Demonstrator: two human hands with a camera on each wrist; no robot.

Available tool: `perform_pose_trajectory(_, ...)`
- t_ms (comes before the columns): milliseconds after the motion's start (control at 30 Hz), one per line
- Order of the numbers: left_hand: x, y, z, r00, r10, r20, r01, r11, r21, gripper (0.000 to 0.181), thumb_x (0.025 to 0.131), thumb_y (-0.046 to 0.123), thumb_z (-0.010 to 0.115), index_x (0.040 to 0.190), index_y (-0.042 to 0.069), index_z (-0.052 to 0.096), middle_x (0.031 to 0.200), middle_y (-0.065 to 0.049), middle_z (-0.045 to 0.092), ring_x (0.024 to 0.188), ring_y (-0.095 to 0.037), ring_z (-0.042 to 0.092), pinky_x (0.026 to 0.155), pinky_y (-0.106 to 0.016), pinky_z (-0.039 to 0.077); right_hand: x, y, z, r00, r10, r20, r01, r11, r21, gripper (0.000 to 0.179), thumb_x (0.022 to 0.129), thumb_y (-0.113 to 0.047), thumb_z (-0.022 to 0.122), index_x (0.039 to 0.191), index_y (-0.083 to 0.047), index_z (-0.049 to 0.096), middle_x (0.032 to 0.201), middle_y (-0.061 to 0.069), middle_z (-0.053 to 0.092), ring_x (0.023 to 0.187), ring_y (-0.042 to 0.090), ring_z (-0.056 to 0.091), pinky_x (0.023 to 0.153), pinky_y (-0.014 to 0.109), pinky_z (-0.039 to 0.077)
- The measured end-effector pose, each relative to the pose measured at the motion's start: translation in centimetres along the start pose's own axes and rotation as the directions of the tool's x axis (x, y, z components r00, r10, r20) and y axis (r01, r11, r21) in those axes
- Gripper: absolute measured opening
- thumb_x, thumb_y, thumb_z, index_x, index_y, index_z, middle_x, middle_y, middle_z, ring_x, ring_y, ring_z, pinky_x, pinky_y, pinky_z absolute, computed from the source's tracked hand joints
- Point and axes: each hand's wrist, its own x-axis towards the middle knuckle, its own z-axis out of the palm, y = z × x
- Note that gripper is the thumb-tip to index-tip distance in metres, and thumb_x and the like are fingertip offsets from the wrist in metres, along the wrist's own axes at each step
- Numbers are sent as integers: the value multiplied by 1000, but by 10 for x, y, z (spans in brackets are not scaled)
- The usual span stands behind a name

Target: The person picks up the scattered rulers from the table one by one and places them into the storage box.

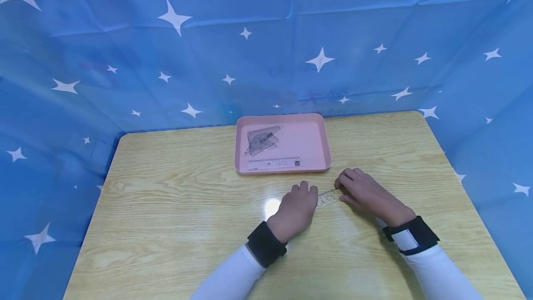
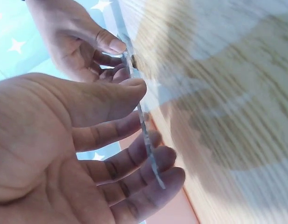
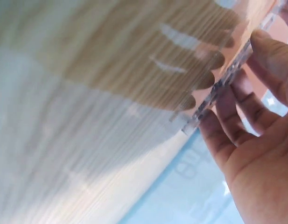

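Both hands hold one clear plastic ruler with cut-out or printed shapes, just in front of the pink tray. My left hand pinches its left end, thumb on one face and fingers behind. At the other end, my right hand pinches it in the same way. Seen edge-on in the left wrist view, the ruler is a thin strip close over the table. The right wrist view shows its end sticking out past the fingers. In the head view the hands cover both its ends.
The pink tray stands at the table's back edge. Inside it lie overlapping clear set squares and a straight clear ruler. The wood-grain table extends to both sides. A blue star-patterned cloth hangs behind.
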Motion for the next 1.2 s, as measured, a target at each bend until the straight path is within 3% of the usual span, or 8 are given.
perform_pose_trajectory(100,-2,-1,0,999,33,-32,-31,997,64,13,96,3,61,108,8,65,99,-7,61,81,-20,59,53,-29,49,0,-1,1,1000,3,1,-3,1000,-23,25,89,-14,81,106,-9,63,104,3,61,96,22,56,81,40,49)
perform_pose_trajectory(467,-10,-10,-4,993,71,-100,-56,988,142,13,96,0,59,103,9,65,93,-5,57,79,-18,51,55,-26,43,2,-13,1,1000,2,4,-2,999,-51,25,92,-13,78,114,-8,67,105,4,64,95,20,56,82,38,52)
perform_pose_trajectory(667,-20,-17,-9,990,76,-122,-64,993,98,16,94,-2,59,105,6,67,93,-7,58,82,-21,53,56,-29,46,4,-19,1,998,-54,-43,51,996,-66,26,92,-12,78,115,-10,68,105,4,63,96,20,57,81,37,52)
perform_pose_trajectory(933,-29,-26,-28,993,67,-94,-66,998,8,20,92,-5,63,110,5,66,93,-6,54,82,-18,48,54,-27,40,10,-29,-18,990,-104,-92,93,989,-119,31,90,-13,80,118,-10,67,108,4,63,98,19,56,82,36,52)
perform_pose_trajectory(1200,-32,-43,-48,974,98,-204,-107,994,-29,12,97,9,67,109,7,64,97,-5,55,87,-18,50,59,-26,43,29,-35,-41,981,-156,-117,132,974,-186,33,90,-10,79,120,-5,66,110,10,64,100,24,58,84,39,54)
